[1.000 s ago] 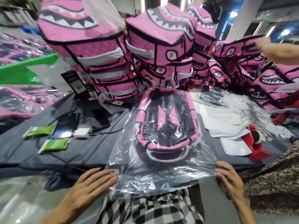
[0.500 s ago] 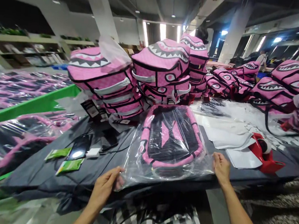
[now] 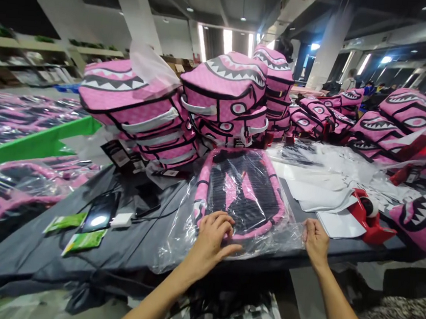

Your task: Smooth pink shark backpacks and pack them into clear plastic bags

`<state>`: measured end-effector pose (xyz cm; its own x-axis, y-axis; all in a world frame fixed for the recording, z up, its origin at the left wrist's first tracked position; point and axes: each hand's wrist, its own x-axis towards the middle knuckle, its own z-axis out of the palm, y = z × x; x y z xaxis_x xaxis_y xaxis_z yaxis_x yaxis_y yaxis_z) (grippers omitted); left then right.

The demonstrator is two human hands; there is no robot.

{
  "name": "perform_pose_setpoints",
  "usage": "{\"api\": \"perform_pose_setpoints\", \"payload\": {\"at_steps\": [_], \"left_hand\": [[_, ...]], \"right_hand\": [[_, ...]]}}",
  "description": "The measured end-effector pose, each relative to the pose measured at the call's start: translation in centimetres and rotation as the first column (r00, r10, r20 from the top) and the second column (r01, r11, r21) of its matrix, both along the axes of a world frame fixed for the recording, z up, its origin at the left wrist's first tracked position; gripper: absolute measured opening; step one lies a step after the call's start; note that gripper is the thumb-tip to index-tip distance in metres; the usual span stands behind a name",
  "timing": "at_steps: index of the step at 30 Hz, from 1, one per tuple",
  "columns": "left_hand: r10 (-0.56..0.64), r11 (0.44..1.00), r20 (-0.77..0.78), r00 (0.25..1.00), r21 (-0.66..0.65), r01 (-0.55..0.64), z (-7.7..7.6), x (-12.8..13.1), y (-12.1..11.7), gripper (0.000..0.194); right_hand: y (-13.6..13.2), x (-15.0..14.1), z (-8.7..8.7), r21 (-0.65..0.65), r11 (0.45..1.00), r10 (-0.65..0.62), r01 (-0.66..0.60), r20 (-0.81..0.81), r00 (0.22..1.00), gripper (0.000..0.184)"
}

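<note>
A pink and black backpack (image 3: 245, 191) lies back-side up inside a clear plastic bag (image 3: 177, 235) on the dark table (image 3: 61, 255) in front of me. My left hand (image 3: 212, 240) rests on the bag's near end over the backpack's bottom edge, fingers curled and pressing the plastic down. My right hand (image 3: 315, 241) pinches the bag's right near corner at the table edge.
Stacks of pink shark-face backpacks (image 3: 225, 96) stand behind the bagged one and to the right. A red tape dispenser (image 3: 372, 219) and white papers (image 3: 324, 193) lie on the right. A phone (image 3: 100, 214), charger and green packets (image 3: 83, 240) lie on the left beside bagged backpacks (image 3: 18, 193).
My left hand moved from the bag's left near corner onto the backpack's bottom edge. My right hand stayed on the right corner. The bag's open flap no longer hangs toward me.
</note>
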<state>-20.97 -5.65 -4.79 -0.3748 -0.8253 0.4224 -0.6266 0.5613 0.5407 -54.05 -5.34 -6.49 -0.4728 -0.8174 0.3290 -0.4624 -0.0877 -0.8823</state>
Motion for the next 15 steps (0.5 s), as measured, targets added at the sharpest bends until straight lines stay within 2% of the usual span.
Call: {"api": "perform_pose_setpoints", "payload": {"at_steps": [4,7,10,12,15], "left_hand": [[-0.027,0.997,-0.080,0.996,0.069,0.033,0.0,1.0,-0.5,0.019],[-0.013,0.976,-0.191,0.982,0.212,0.054,0.2,0.8,-0.9,0.026],[0.005,0.922,-0.295,0.956,0.370,0.109,0.4,0.3,-1.3,0.033],[0.025,0.894,-0.305,0.952,0.434,0.115,0.6,0.0,-1.4,0.035],[0.075,0.889,-0.261,0.962,0.455,0.055,0.8,-0.6,-1.4,0.038]], "right_hand": [[0.1,0.2,0.5,-0.032,0.999,0.012,-0.010,0.073,0.997,0.065],[0.1,-0.1,0.8,-0.029,0.999,0.018,-0.014,0.145,0.989,0.063],[-0.3,-0.4,0.7,0.017,1.000,-0.012,0.008,0.261,0.965,0.066],[-0.8,-0.4,0.3,0.056,0.998,-0.037,0.020,0.335,0.942,0.069],[-1.9,-0.2,-0.3,0.135,0.991,-0.055,0.007,0.360,0.931,0.072]]}}
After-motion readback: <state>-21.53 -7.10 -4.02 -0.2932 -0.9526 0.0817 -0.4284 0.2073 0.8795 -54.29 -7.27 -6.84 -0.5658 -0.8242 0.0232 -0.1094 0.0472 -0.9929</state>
